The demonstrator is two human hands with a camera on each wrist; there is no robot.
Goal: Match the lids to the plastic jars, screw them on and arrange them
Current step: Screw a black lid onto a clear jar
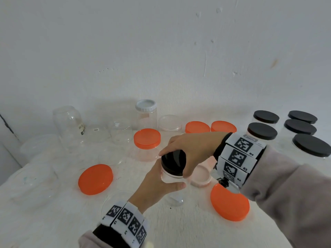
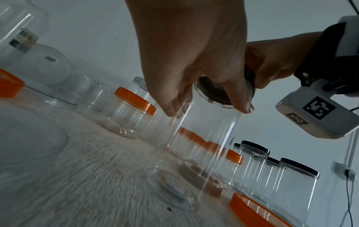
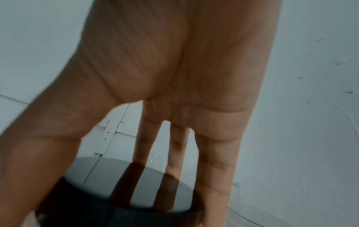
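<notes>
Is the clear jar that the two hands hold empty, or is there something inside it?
Empty. In the left wrist view the clear jar is transparent all the way down, and only the table and the orange lids behind show through. The black lid sits on top.

A white table [image 1: 44, 221] with a rough, streaked surface carries everything and runs back to a pale wall [image 1: 161, 51] marked with small scuffs and chips. At the far left stands a white panel with a dark crack [image 1: 7, 126]. Low on the wall at right, a small white box [image 2: 342, 167] has a dark cable [image 2: 349, 199] hanging from it.
</notes>
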